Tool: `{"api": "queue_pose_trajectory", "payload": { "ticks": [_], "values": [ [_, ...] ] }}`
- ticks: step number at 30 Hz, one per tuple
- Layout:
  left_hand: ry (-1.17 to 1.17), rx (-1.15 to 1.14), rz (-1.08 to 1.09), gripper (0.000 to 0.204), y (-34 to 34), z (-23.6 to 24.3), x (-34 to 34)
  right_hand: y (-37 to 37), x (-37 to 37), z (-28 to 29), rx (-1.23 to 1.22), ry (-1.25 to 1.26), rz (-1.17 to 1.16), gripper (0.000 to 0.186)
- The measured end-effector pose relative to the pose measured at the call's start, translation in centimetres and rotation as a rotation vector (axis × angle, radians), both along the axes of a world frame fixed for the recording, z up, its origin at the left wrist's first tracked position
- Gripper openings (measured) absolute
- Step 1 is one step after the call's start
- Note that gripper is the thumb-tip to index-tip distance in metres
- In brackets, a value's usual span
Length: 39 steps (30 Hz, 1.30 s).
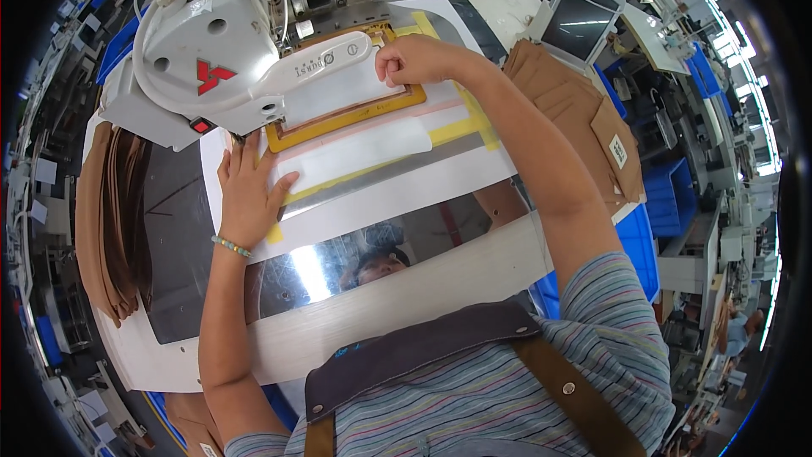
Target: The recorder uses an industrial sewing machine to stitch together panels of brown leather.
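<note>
My left hand [247, 182] lies with fingers spread on a white sheet [233, 228] with yellow tape strips, left of a yellow rectangular frame [364, 120]. My right hand [416, 59] has curled fingers at the frame's upper right; what they hold, if anything, is hidden. A white sewing machine head [199, 30] with a long pale arm piece overhangs the frame's left and top. A loose-looking white strip [355, 156] lies just below the frame. The sheet rests on a dark, shiny plate [173, 245].
Brown fabric pieces stack at the left [110, 220] and right [584, 118]. A tilted screen device [575, 17] stands at the upper right. Blue bins [668, 195] sit beside the table, whose pale front edge [406, 305] runs before me. Another person [740, 330] is at far right.
</note>
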<state>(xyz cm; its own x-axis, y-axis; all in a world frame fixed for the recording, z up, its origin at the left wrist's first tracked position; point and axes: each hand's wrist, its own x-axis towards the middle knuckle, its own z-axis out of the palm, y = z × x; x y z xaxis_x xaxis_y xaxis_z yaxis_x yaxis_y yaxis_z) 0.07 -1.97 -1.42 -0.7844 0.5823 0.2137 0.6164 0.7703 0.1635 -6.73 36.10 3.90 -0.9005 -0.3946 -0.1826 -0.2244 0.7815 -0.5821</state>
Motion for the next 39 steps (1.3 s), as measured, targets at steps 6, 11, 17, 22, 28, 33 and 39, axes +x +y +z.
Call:
{"api": "queue_pose_trajectory", "payload": {
  "ticks": [6,11,17,22,28,33,39],
  "values": [
    [-0.011,-0.004,0.003,0.061,0.0,0.1,0.0,-1.2,0.6,0.8,0.184,-0.002,-0.017,0.012],
    [-0.011,0.006,-0.003,0.061,0.0,0.1,0.1,-2.0,1.4,0.8,0.346,0.117,0.079,0.011],
    [0.0,0.0,0.013,0.061,0.1,-0.2,0.1,-3.0,2.4,-0.7,0.761,0.548,0.163,0.007],
    [0.007,0.018,0.007,0.061,0.1,-0.2,0.0,-5.2,0.1,0.5,-0.021,0.371,-0.159,0.01],
    [0.011,0.013,0.011,0.062,0.2,-0.3,0.1,-12.8,-0.1,-2.2,-0.444,-0.078,-0.062,0.017],
    [0.006,0.055,0.044,0.061,0.2,-0.6,0.3,-13.1,2.6,-2.3,-0.042,0.384,-0.069,0.028],
    [0.044,0.071,0.05,0.061,-0.1,-1.0,0.3,-9.7,4.3,-0.9,0.018,0.686,-0.078,0.034]
  ]
}}
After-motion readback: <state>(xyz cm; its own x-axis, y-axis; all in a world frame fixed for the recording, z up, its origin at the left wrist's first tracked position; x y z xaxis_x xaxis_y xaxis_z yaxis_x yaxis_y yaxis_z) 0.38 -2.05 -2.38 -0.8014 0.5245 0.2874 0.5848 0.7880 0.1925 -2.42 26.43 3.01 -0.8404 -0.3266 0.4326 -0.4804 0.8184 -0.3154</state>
